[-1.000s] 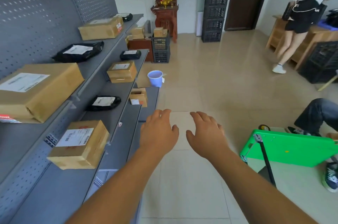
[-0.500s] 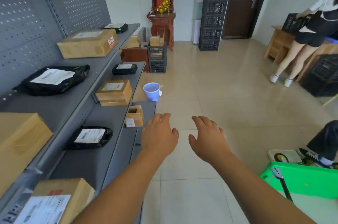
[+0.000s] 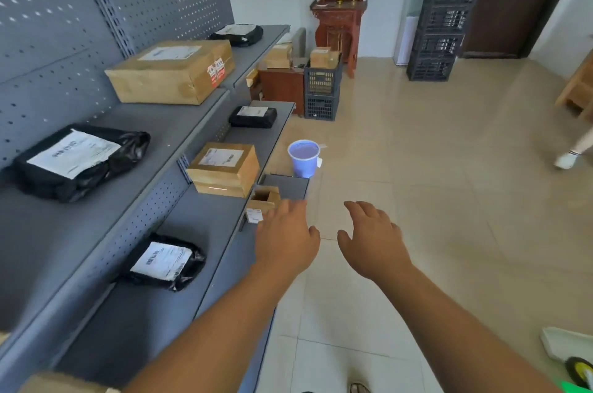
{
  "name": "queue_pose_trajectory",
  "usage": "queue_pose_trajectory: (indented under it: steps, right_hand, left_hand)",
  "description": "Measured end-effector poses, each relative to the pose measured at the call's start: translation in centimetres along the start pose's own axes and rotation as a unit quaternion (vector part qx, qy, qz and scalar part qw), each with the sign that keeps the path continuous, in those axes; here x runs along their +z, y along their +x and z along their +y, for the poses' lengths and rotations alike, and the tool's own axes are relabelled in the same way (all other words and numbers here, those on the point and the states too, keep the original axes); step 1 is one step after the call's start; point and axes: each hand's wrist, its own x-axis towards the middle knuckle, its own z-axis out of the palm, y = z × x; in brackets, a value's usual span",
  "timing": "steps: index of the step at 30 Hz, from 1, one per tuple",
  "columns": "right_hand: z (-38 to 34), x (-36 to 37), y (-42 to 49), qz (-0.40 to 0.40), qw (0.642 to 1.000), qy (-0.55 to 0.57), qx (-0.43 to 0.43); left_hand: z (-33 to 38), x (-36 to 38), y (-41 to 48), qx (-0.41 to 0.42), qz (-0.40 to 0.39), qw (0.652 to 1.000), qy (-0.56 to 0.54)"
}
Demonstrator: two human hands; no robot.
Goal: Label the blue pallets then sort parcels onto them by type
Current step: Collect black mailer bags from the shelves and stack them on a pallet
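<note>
Grey perforated steel shelving (image 3: 179, 123) carries the parcels. A large brown cardboard carton (image 3: 170, 71) and a black poly mailer (image 3: 80, 158) lie on its top tier. Past its far end, stacked black plastic crates (image 3: 321, 91) hold a small brown carton (image 3: 322, 57). A small open cardboard box (image 3: 264, 198) sits on its lowest tier, contents indiscernible. The left hand (image 3: 285, 241) and right hand (image 3: 373, 241) hover beside it, fingers relaxed and empty.
</note>
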Motion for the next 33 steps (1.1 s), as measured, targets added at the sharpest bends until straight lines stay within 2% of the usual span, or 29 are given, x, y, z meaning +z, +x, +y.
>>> queue_pose_trajectory:
  steps: [7, 15, 24, 29, 33]
  right_hand:
    - [-1.1, 1.3, 10.1, -0.077, 0.991, 0.030, -0.105]
    - [-7.7, 6.2, 15.9, -0.170, 0.953, 0.053, -0.244]
    - [-17.1, 12.3, 19.1, -0.245, 0.907, 0.044, -0.338]
    - [-21.0, 15.2, 20.4, -0.276, 0.878, 0.029, -0.390]
    - [-23.9, 17.8, 21.8, -0.304, 0.849, 0.024, -0.432]
  left_hand:
    - [-1.6, 0.2, 5.8, -0.141, 0.023, 0.989, 0.028]
    - [-8.1, 0.7, 6.1, -0.310, 0.005, 0.950, 0.037]
    - [-16.6, 1.3, 4.8, -0.415, -0.006, 0.910, 0.015]
    - [-19.4, 1.3, 3.9, -0.483, 0.004, 0.875, -0.019]
    - [-21.4, 1.8, 3.8, -0.555, 0.028, 0.829, -0.060]
